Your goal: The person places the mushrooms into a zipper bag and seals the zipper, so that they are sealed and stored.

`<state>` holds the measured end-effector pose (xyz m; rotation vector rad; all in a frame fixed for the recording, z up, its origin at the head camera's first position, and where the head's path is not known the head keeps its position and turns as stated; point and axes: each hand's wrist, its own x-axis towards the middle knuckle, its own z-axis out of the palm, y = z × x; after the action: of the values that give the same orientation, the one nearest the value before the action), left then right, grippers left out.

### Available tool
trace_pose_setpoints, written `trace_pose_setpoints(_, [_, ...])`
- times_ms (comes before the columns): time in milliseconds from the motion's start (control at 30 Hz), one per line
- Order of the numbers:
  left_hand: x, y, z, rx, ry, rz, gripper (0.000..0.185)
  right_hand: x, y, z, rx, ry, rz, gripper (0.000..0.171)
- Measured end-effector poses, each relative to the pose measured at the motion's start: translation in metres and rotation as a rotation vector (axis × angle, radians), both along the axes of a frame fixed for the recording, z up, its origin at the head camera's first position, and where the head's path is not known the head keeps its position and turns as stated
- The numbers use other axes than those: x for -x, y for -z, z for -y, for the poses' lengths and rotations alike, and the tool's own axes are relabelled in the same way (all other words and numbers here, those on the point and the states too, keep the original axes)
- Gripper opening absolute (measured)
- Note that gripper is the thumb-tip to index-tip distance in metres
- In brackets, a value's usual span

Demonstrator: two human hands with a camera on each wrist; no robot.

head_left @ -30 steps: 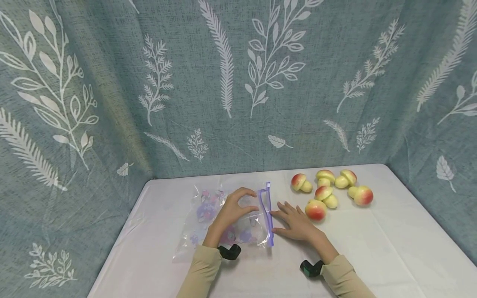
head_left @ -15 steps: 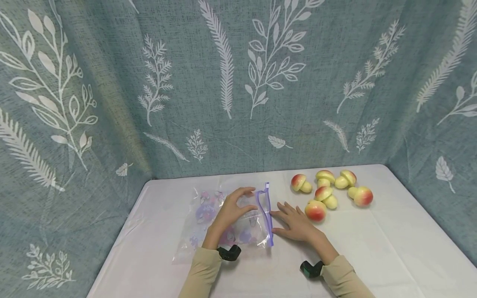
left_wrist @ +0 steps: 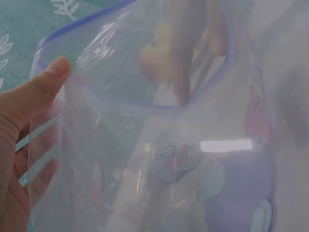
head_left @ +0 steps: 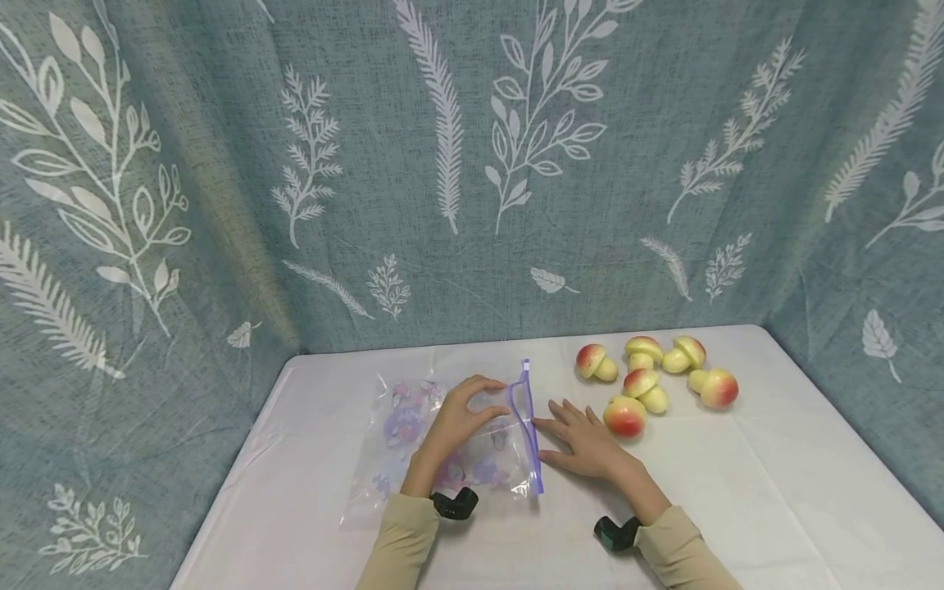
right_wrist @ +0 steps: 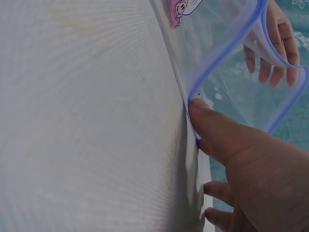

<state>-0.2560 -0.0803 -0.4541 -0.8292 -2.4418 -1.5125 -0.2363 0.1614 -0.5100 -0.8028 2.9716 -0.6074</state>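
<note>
A clear zip bag (head_left: 401, 426) with pastel cartoon prints lies flat on the white table, its purple zip strip (head_left: 537, 459) toward the right. The mouth stands apart in a gap, seen well in the right wrist view. My left hand (head_left: 456, 419) is over the bag and holds one layer near the mouth; the left wrist view has its thumb (left_wrist: 58, 70) at the plastic and its fingers behind the film. My right hand (head_left: 586, 444) pinches the purple edge from the right, with the thumb (right_wrist: 212, 121) against it. Its other fingertips are partly hidden.
Several red-and-yellow toy mushrooms (head_left: 642, 389) lie at the back right, the nearest mushroom (head_left: 625, 416) just beyond my right hand. Black wrist cameras (head_left: 455, 503) sit on both wrists. A blue-green leaf-patterned curtain (head_left: 472, 270) encloses the back and sides of the table.
The bag's mouth has shifted slightly left at its upper end, and the zip strip leans a little more. Both hands stay nearly in place; the mushrooms have not moved.
</note>
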Motion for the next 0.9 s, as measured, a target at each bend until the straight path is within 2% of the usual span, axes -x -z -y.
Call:
trace_pose_setpoints(67, [-0.007, -0.010, -0.001, 0.008, -0.002, 0.008, 0.030, 0.000, 0.000, 0.000, -0.003, 0.002, 0.002, 0.052])
trace_pose_setpoints(100, [-0.007, -0.011, 0.000, 0.007, 0.002, 0.008, 0.030, 0.000, 0.000, 0.000, -0.003, 0.003, 0.003, 0.052])
trace_pose_setpoints(433, [-0.008, -0.010, 0.002, -0.001, 0.005, 0.005, 0.030, -0.003, -0.006, 0.003, 0.019, -0.010, -0.008, 0.053])
trace_pose_setpoints(667, [0.011, 0.020, 0.004, -0.026, 0.005, -0.001, 0.030, -0.001, -0.011, 0.002, 0.022, -0.004, -0.111, 0.053])
trace_pose_setpoints(900, [0.014, 0.025, 0.005, -0.018, -0.007, 0.000, 0.033, 0.000, -0.024, -0.003, 0.049, 0.026, -0.180, 0.051])
